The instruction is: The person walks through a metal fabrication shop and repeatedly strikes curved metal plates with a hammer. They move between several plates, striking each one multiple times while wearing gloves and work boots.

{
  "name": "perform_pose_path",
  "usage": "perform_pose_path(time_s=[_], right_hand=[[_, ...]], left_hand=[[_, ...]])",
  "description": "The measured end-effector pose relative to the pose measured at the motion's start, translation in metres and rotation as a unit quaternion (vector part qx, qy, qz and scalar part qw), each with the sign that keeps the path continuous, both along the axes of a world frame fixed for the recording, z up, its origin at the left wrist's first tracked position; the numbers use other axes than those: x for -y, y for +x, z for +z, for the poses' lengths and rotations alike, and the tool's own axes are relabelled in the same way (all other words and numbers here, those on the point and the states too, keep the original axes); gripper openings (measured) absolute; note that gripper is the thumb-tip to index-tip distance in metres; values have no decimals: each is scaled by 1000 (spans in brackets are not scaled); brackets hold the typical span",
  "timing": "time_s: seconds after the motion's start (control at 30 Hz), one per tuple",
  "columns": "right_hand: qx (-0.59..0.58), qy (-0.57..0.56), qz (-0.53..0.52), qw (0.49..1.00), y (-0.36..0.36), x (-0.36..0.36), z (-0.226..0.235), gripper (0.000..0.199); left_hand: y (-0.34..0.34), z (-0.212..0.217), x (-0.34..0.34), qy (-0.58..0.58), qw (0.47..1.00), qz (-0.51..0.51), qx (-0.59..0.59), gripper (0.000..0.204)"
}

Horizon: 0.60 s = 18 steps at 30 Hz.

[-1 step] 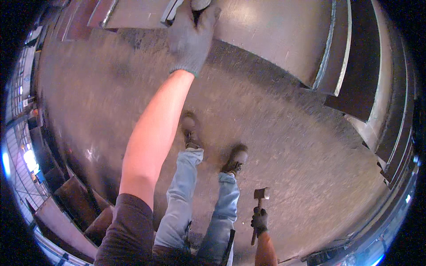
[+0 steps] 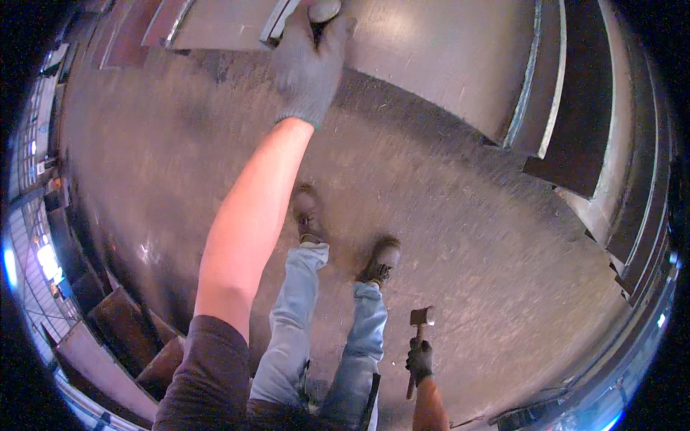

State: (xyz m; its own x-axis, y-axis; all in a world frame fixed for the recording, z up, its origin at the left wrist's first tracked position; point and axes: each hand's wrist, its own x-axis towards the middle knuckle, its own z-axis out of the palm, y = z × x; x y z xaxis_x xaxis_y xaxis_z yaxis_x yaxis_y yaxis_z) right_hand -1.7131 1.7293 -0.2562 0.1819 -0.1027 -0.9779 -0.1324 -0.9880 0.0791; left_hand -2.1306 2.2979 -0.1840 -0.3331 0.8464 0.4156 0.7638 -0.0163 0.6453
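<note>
At the left edge of the frame there is a bright window area [image 2: 49, 260], and to the right of it, in the lower left, flat dark-brown metal plates [image 2: 126, 327] lie at different angles. In the upper left, reddish-brown metal sheets [image 2: 133, 32] stand side by side, above the worn brown floor [image 2: 165, 144].

At the top, left of centre, a pale grey narrow metal bar [image 2: 278, 21] is just beside the left hand [image 2: 309, 79], which wears a grey knitted glove. Its fingers are partly cut by the upper border, and a grey rounded shape [image 2: 324, 10] shows at them; I cannot tell whether this is a fingertip or a held thing, nor how tightly the hand is closed. The bare left forearm reaches up from a dark short sleeve [image 2: 208, 366].

In the centre and lower centre are two brown laced shoes [image 2: 384, 258] and light-blue jeans [image 2: 291, 323]. More to the right, in the lower part, the right hand [image 2: 420, 359], in a dark glove, is closed around the handle of a short hammer with a dark block-shaped head [image 2: 422, 316]; the head points upward in the frame.

In the upper right, a broad, smooth, brownish metal plate [image 2: 445, 65] reflects light, and farther right dark curved-looking plates with pale edges [image 2: 581, 108] follow one after another.
</note>
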Motion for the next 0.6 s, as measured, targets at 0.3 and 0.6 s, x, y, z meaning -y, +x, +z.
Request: perform_pose_path(time_s=[0.3,0.6], right_hand=[[54,-4,93,994,-22,-9,7,27],[17,42,44,998,-37,-29,11,23]], left_hand=[[6,-6,-3,24,992,-12,123,48],[9,-3,0,-15,989,-7,148,49]])
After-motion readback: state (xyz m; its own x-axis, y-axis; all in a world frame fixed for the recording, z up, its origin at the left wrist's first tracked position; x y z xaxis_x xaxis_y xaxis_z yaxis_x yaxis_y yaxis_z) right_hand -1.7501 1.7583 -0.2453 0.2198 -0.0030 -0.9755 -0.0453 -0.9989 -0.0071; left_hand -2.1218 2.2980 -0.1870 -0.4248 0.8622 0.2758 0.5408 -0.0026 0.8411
